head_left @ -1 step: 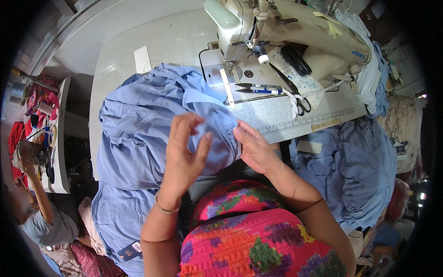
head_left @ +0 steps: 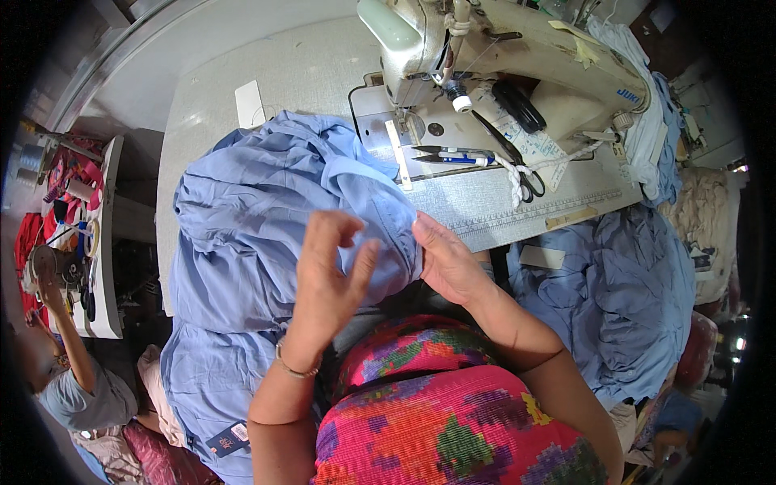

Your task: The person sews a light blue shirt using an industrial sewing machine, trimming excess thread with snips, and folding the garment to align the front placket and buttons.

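L hand (head_left: 327,279) is spread wide, fingers splayed and lifted above the blue garment (head_left: 259,234), thumb side just touching the cloth; nothing is gripped by it. R hand (head_left: 449,263) is narrowed, fingertips pinched on the garment's folded edge near the tabletop's front rim. A thin bracelet (head_left: 291,370) is worn on the L wrist.

The garment is bunched across the grey tabletop (head_left: 210,97), draped off its near edge toward the lap, w/ a dark tag (head_left: 230,439) at the lower hem. Just beyond the R hand, a cream sewing machine (head_left: 517,56) is seen, w/ snips (head_left: 432,151), a blue pen (head_left: 465,159) and black scissors (head_left: 517,166) on its bed. A white card (head_left: 249,103) lies behind the garment. A second heap of blue fabric (head_left: 622,291) is piled to the R. Another person (head_left: 77,380) sits at far L by a cluttered side table (head_left: 109,234).

No change vs. the earlier frame: hands and garment are placed the same.
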`<state>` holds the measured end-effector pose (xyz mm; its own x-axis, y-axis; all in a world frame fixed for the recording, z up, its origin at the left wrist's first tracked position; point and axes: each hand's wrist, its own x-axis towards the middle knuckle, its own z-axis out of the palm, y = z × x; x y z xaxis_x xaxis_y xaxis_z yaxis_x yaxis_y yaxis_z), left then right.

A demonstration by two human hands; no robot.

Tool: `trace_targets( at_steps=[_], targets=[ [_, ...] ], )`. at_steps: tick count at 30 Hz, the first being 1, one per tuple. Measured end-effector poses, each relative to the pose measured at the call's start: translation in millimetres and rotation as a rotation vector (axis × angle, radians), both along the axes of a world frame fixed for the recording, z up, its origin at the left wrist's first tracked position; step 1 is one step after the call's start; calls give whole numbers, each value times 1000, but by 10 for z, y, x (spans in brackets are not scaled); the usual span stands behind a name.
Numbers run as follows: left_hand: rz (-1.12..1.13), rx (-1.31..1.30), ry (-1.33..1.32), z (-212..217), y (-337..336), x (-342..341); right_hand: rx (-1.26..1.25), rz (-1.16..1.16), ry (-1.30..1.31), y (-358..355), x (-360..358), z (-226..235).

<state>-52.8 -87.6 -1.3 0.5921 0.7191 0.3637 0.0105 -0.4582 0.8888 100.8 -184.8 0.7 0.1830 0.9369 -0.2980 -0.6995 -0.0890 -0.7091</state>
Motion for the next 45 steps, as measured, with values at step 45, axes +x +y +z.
trace_targets(
  at_steps=[45],
  targets=[
    [-184,-1165,-596,-511,-237,-48,99,-14,-541,-98,6,-136]
  ],
)
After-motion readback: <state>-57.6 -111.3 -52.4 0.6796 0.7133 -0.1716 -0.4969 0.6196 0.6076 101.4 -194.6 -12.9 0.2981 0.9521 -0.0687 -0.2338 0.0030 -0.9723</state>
